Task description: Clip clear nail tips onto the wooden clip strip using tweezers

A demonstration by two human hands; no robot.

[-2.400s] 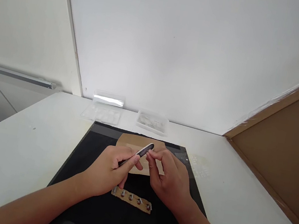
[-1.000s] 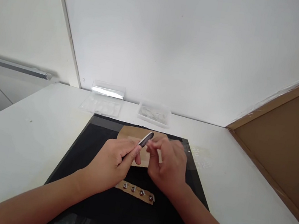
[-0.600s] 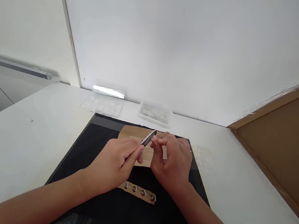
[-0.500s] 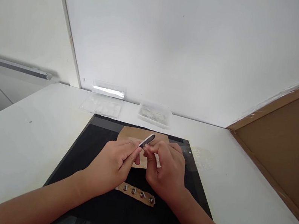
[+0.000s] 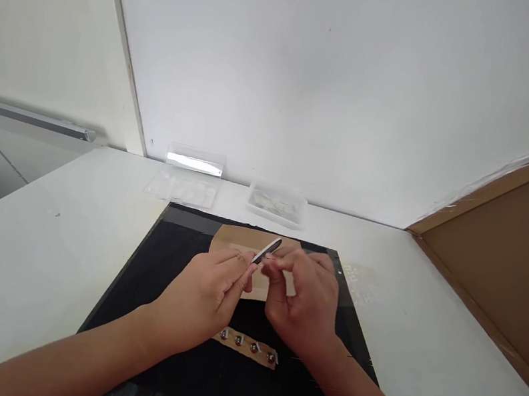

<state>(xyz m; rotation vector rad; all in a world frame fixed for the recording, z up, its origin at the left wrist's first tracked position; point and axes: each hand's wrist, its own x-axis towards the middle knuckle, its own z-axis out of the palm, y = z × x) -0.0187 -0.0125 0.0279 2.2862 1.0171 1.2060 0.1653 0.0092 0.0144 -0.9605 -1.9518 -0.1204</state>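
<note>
My left hand (image 5: 202, 292) pinches a small, thin, rounded piece (image 5: 266, 251), dark on one face with a pale edge, which sticks up beyond the fingertips. Close to its right side, my right hand (image 5: 306, 296) has its thumb and forefinger pressed together. Those fingertips are blurred, and what they hold, if anything, I cannot make out. Behind both hands lies a brown paper sheet (image 5: 227, 238), partly covered by them. Nearer to me, a brown cardboard strip (image 5: 245, 349) carries several shiny round dark pieces with little white tabs; my left hand hides its left end.
A black mat (image 5: 171, 236) under clear plastic covers the middle of the white table (image 5: 31, 260). Towards the wall stand an open clear compartment case (image 5: 185, 188) and a translucent tub (image 5: 276, 205) with pale contents. A brown board (image 5: 511, 266) borders the right side.
My right hand has drawn slightly to the right, away from the rounded piece. That piece, still in my left hand, has turned so less of its dark face shows. The view has shifted slightly.
</note>
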